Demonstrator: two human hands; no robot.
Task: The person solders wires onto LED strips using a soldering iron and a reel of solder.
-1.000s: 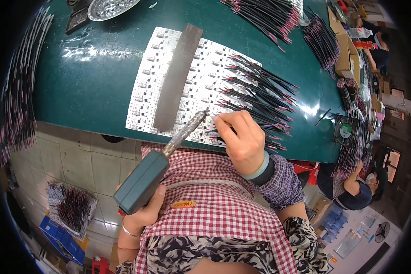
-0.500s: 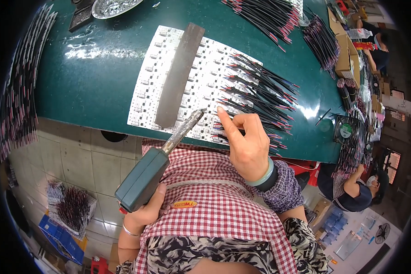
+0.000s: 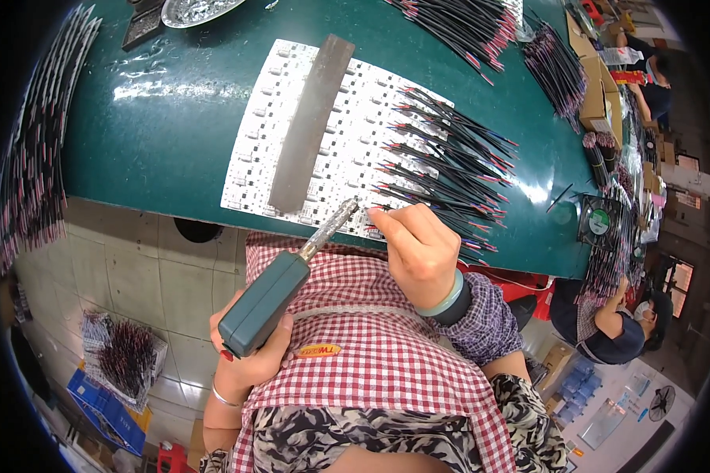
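Observation:
My left hand is wrapped round the dark green handle of a soldering gun. Its metal barrel slants up and right, with the tip over the near edge of a white circuit board panel. Just right of the tip, my right hand is bent with its fingertips pinched at the panel, on a thin wire mostly hidden by the fingers. Black wires with red and blue ends lie in rows along the panel's right side. A flat grey metal bar rests across the panel's left part.
Bundles of wires lie at the far right and left edge of the green table. A metal dish stands at the back. A small fan and cardboard boxes are on the right, where other people work.
The soldering gun has shifted slightly right, its tip a little nearer me. My right hand has moved down and left along the wire ends, its index finger more bent.

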